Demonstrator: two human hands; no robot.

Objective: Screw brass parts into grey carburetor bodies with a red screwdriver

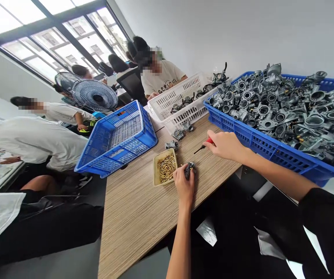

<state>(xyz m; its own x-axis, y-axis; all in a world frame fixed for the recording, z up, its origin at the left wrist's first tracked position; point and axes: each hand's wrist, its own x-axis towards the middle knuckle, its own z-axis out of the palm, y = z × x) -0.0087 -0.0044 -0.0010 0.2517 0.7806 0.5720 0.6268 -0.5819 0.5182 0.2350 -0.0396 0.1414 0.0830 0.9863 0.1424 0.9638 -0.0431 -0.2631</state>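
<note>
Red-handled screwdriver (209, 141) gripped in our right hand (226, 145) could skid if our left hand (184, 183), clasping the metal part (189, 169) (small and knobbly), lets it twist.

Tray (155, 167) on table (132, 217), 3 baskets (196, 114) beyond

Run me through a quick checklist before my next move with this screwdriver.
1. Right hand grips the screwdriver by its red handle: ok.
2. Left hand holds the carburetor body at the table: ok.
3. Screwdriver tip touches the carburetor body: not ok, they're apart.
4. Tray of brass fittings sits beside the left hand: ok.
5. Brass fitting fully seated in the carburetor body: cannot tell, too small.
</note>
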